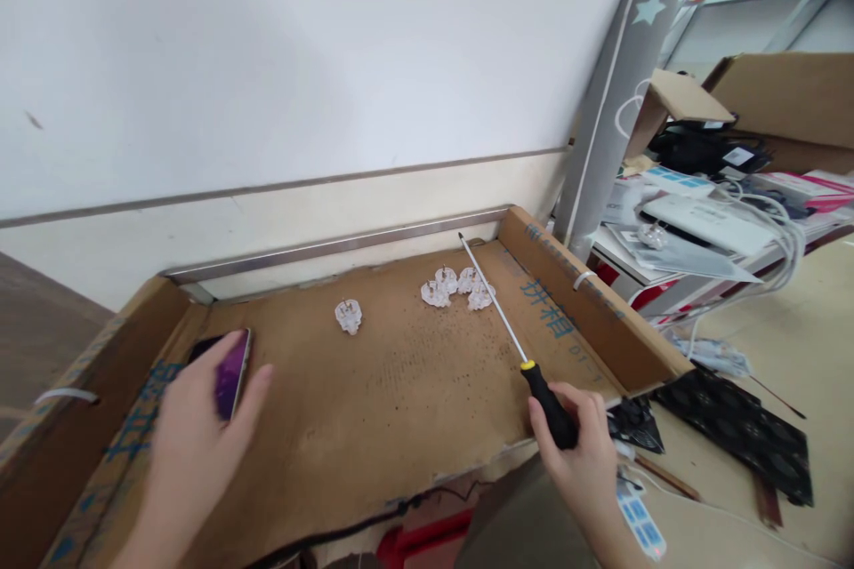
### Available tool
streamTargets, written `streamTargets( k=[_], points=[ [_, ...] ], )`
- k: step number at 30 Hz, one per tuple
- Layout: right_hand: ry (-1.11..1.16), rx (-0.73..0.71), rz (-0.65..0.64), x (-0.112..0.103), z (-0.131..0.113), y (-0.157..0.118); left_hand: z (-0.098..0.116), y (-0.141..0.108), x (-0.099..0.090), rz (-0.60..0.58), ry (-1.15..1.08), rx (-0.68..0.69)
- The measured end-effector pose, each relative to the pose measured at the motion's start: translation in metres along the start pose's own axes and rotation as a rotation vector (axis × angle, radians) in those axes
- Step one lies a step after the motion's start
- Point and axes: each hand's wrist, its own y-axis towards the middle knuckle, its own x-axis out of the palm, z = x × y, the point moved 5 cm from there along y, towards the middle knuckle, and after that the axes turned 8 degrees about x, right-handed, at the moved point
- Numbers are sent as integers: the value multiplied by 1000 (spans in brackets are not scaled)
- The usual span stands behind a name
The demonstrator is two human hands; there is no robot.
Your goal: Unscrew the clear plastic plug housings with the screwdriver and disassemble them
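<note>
From where I stand, the right hand (587,449) reaches in from the near edge, its fingers and thumb wrapped round the black handle of a screwdriver (547,400). The long, straight metal shaft slants forward and to the left of that hand, with a yellow collar where it meets the grip.

The left hand (200,422) stretches out with the back of the hand upward, thumb and forefinger spread apart over a phone (230,373). The phone is flat and glossy, with a purple sheen and a pale rim; I can't tell whether the fingers touch it.

Ahead of the right hand and a little to its left, clear plastic plugs (438,293) with metal prongs sit clustered beside the shaft. Another clear plug (348,316) lies by itself between the hands, farther forward. Beneath everything is brown, speckled cardboard (374,409), its folded side wall (600,302) rising beyond the right hand.
</note>
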Motion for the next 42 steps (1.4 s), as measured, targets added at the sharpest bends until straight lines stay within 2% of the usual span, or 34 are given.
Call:
streamTargets(
  k=[2, 4, 6, 9, 13, 17, 19, 21, 24, 26, 28, 31, 34, 36, 38, 40, 42],
  points=[
    [15, -31, -3, 1, -1, -1, 32, 22, 28, -107, -97, 105],
    [40, -80, -4, 1, -2, -4, 52, 42, 56, -184, -138, 160],
    [68, -139, 0, -4, -6, -7, 60, 56, 80, -244, -153, 157],
    [101, -226, 13, -22, -15, -9, 63, 62, 96, -248, -188, 113],
    [227, -277, 30, -54, -41, 9, 85, 48, 94, -280, -267, 195],
    [511, 46, 288, -78, -61, 51, 114, 40, 90, -290, -302, 265],
    [660, 122, 384, -82, -74, 70, 127, 42, 93, -284, -310, 296],
    [694, 73, 464, -85, -92, 86, 141, 44, 96, -283, -336, 361],
    [675, -81, 521, -89, -123, 104, 160, 42, 100, -279, -421, 438],
    [751, -172, 423, -84, -145, 116, 165, 40, 100, -268, -465, 411],
    [907, -221, 242, -72, -162, 129, 161, 38, 99, -270, -498, 348],
    [1116, -146, -11, -45, -174, 145, 150, 37, 97, -331, -587, 291],
    [1209, -11, -164, -24, -174, 155, 142, 37, 98, -409, -682, 271],
    [1244, 53, -109, -25, -172, 157, 140, 38, 99, -427, -700, 259],
    [1291, 102, -3, -36, -174, 155, 141, 39, 100, -428, -691, 260],
    [1317, 99, 95, -51, -181, 150, 143, 40, 101, -429, -678, 264],
    [1316, 58, 136, -64, -192, 144, 143, 41, 102, -432, -668, 259]
  ],
)
